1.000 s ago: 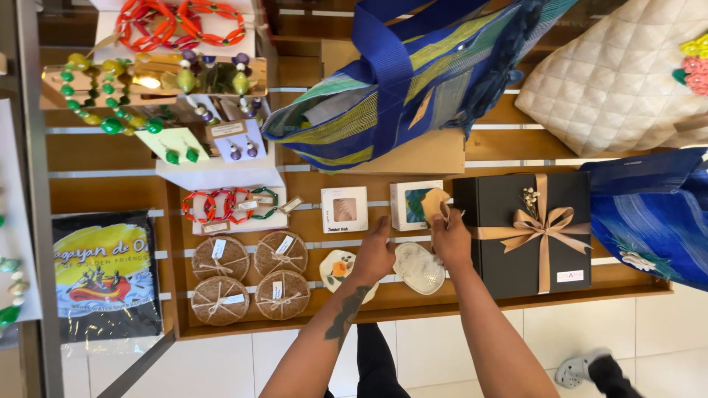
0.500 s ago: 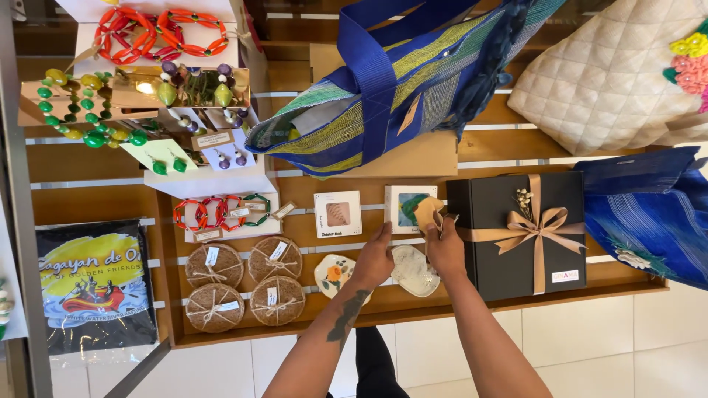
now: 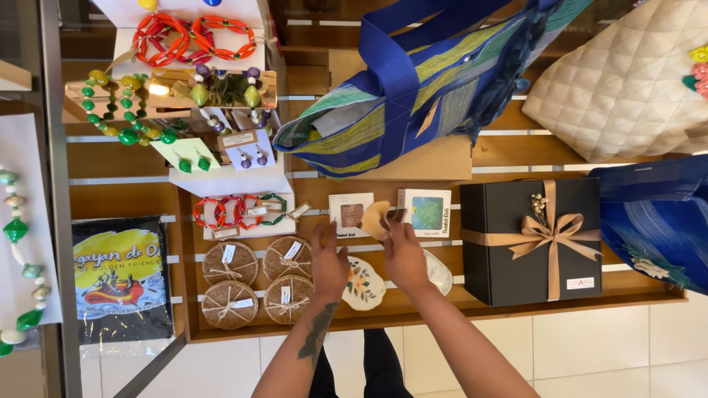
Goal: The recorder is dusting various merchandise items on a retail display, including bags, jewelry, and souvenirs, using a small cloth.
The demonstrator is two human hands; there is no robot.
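Observation:
My right hand point(image 3: 404, 254) pinches a small tan, heart-like piece point(image 3: 374, 220) and holds it up between two small white boxes, one with a brown item point(image 3: 349, 214) and one with a green item point(image 3: 425, 211). My left hand point(image 3: 328, 259) hovers beside it with fingers apart and nothing in it. Under the hands lie a white dish painted with flowers point(image 3: 365, 284) and another pale dish point(image 3: 439, 273), partly hidden by my right wrist. Everything rests on a wooden display shelf point(image 3: 442, 308).
A black gift box with a tan ribbon point(image 3: 531, 243) stands right of my hands. Several woven round coasters point(image 3: 254, 281) and beaded bracelets point(image 3: 236, 211) lie to the left. A blue striped tote point(image 3: 420, 81), a cream quilted bag point(image 3: 627, 81) and beaded necklaces point(image 3: 188, 37) fill the upper shelves.
My right hand has lifted the tan piece a little higher, between the two white boxes. My left hand has drawn away from it and spread its fingers.

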